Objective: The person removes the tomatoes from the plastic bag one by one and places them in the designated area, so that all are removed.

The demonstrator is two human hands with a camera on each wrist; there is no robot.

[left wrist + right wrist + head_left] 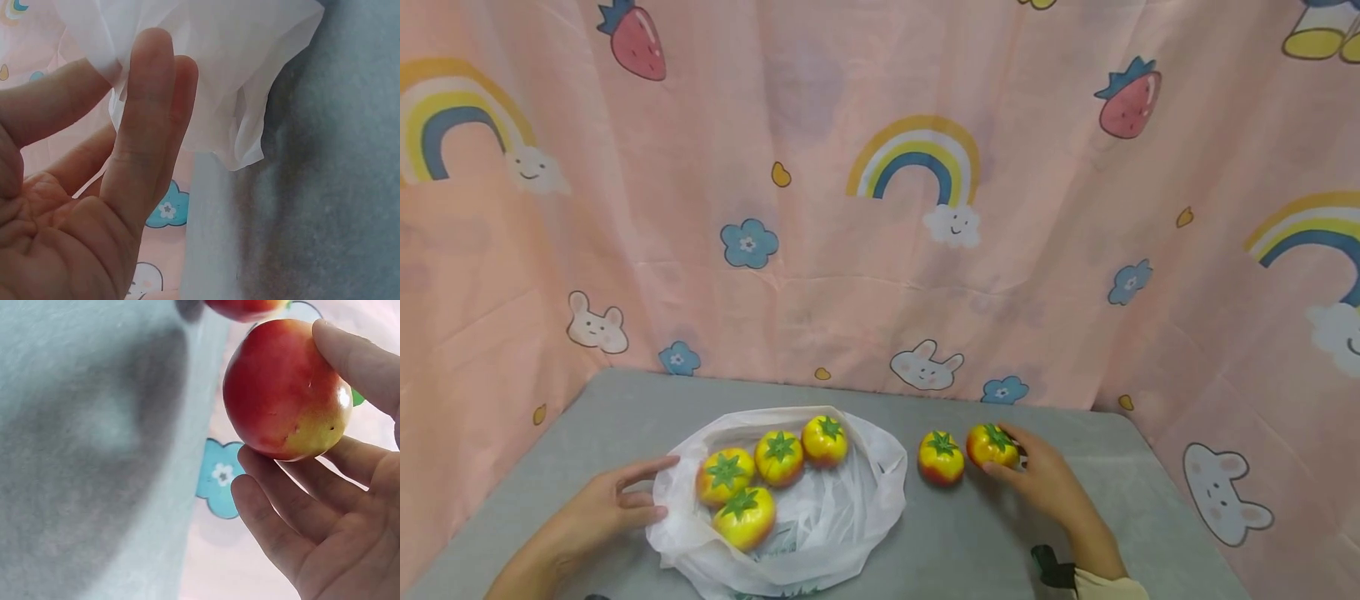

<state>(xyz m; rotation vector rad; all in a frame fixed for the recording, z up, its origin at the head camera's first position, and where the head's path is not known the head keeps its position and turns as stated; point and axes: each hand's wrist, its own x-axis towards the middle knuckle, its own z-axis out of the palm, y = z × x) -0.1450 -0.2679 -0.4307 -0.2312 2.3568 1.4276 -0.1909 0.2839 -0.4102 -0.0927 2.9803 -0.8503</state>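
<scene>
A white plastic bag [865, 533] lies with its mouth spread wide, and several yellow-red tomatoes [778, 458] with green leafy tops sit inside it. My left hand [598, 508] is at the bag's left rim; in the left wrist view its fingers [147, 125] lie over the thin plastic, with the thumb at the other side of the edge. To the right of the bag, my right hand [1045, 475] grips one tomato [991, 446] between thumb and fingers. The right wrist view shows this tomato's red, glossy underside [281, 394]. Another tomato [940, 458] stands between it and the bag.
Everything rests on or over a grey tabletop [985, 542]. Behind it hangs a pink curtain [820, 317] printed with rainbows, rabbits and strawberries, which also rises at the left and right sides.
</scene>
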